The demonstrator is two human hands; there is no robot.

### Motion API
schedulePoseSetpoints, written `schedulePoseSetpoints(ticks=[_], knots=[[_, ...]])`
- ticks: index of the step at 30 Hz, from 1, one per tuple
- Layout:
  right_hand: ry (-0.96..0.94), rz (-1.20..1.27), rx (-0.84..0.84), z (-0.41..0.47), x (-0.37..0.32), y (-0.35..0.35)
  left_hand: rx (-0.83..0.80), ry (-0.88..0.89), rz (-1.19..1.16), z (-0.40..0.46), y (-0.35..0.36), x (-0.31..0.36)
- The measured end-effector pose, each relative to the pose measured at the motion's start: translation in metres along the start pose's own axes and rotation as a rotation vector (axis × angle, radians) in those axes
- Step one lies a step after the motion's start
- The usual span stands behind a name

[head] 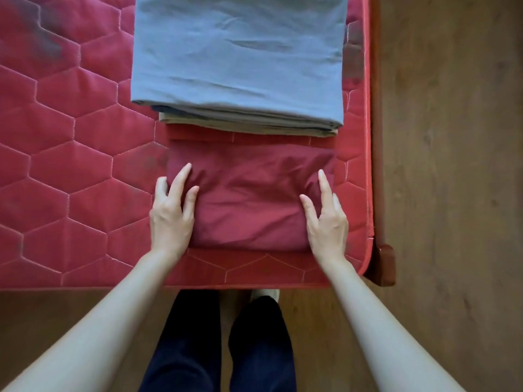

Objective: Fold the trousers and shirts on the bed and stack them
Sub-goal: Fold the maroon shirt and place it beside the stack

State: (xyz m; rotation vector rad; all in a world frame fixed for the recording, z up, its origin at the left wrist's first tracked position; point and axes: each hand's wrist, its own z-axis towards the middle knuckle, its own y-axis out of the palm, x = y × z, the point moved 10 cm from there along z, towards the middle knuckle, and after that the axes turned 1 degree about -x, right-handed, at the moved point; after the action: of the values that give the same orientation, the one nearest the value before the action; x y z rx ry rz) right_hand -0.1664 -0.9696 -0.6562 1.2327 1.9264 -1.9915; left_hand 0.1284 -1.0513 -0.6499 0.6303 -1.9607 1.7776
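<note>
We have one view only — a head-worn wide-angle camera, looking nearly straight down over the near corner of the bed [70, 142]. It sits close: both forearms run in from the bottom edge, legs and floor [452, 165] below us — edges bow with the lens.

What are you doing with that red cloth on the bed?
A person is folding clothes on the red bed. The left hand and right hand rest with straight fingers on the two sides of a folded dark red garment near the bed's edge. Just beyond it sits a stack of folded clothes, with a grey-blue garment on top.
</note>
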Motion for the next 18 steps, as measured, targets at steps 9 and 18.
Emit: schedulePoseSetpoints(ticks=[9,18], knots=[[0.021,-0.082,-0.083,0.013,0.003,0.007,0.015,-0.108,0.048,-0.005,0.006,-0.009],[0.092,-0.258,-0.093,-0.008,0.004,0.005,0.036,-0.094,0.068,-0.009,-0.001,-0.005]])
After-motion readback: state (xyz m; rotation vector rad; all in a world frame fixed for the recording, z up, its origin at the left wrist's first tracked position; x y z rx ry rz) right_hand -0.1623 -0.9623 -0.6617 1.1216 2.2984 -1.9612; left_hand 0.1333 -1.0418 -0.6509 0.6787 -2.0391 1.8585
